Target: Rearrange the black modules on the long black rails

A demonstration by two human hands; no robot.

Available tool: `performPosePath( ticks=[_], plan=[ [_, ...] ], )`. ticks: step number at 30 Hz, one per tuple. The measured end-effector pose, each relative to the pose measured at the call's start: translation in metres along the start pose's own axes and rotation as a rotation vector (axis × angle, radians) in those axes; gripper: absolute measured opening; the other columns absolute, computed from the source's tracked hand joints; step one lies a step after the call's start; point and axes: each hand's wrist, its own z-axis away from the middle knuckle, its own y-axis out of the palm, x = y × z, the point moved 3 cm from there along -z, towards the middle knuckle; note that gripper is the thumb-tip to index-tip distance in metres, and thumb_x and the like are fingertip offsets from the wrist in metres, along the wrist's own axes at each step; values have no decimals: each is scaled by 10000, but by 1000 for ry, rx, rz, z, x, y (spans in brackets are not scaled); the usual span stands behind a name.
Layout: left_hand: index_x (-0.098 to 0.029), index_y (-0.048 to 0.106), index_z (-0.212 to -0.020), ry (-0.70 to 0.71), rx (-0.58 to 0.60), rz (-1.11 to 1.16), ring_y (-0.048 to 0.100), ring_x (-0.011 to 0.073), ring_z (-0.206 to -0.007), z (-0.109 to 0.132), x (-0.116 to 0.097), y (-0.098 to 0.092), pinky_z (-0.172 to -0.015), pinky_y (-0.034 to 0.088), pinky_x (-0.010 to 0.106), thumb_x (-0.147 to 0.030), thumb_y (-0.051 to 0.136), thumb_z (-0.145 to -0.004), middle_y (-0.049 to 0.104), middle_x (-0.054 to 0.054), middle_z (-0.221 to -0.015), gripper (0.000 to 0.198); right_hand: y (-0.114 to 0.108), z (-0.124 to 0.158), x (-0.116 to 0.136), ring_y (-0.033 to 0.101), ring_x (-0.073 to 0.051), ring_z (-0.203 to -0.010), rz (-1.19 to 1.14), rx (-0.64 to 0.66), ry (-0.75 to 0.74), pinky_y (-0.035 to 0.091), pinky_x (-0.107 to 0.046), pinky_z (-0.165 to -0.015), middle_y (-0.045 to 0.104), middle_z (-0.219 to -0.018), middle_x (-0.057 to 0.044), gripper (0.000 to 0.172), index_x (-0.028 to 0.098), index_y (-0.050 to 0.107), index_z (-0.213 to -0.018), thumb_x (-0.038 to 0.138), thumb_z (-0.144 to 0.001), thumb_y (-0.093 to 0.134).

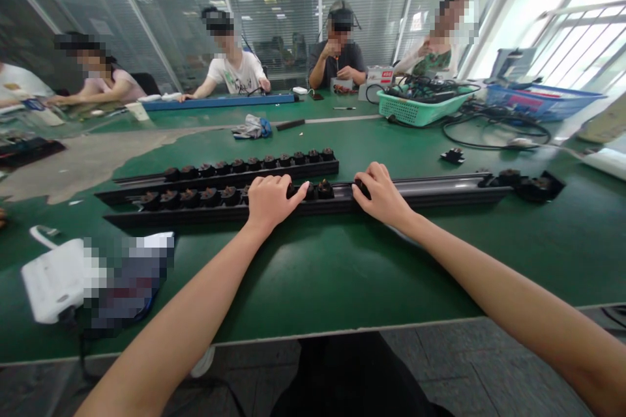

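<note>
A long black channel [220, 214] lies across the green table, with several round black sockets [208, 197] sitting in its left part. My left hand [274, 199] is closed over the channel's middle, its thumb and fingers round a black socket that mostly hides under them. To the right, my right hand [380, 194] grips another black socket in the same channel. One socket [324, 189] shows between the hands. The channel's right part [440, 187] is bare. Behind it lies a second black channel [235, 177] with a row of sockets.
Loose black parts [540, 186] lie at the right end, and one piece [452, 156] behind. A green basket [415, 109] holds cables. A grey glove [252, 126] lies farther back; a white box [61, 280] is front left. Several people sit across the table.
</note>
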Motion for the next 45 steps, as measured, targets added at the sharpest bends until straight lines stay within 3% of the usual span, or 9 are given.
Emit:
performPosePath(
  ticks=[20, 45],
  plan=[
    [-207, 685, -891, -4, 16, 11, 633, 310, -946, 3, 0, 0, -828, 411, 430, -612, 354, -995, 735, 129, -904, 533, 0, 1, -17, 536, -273, -954, -113, 16, 130, 456, -452, -894, 562, -937, -90, 214, 213, 623, -983, 408, -905, 588],
    [-195, 673, -864, 2, -11, 12, 632, 301, -921, 4, -1, 0, -815, 412, 420, -609, 354, -1001, 727, 119, -870, 541, -3, 2, -17, 514, -267, -942, -75, 17, 128, 456, -445, -899, 497, -901, -80, 191, 212, 637, -945, 385, -911, 564]
  ],
)
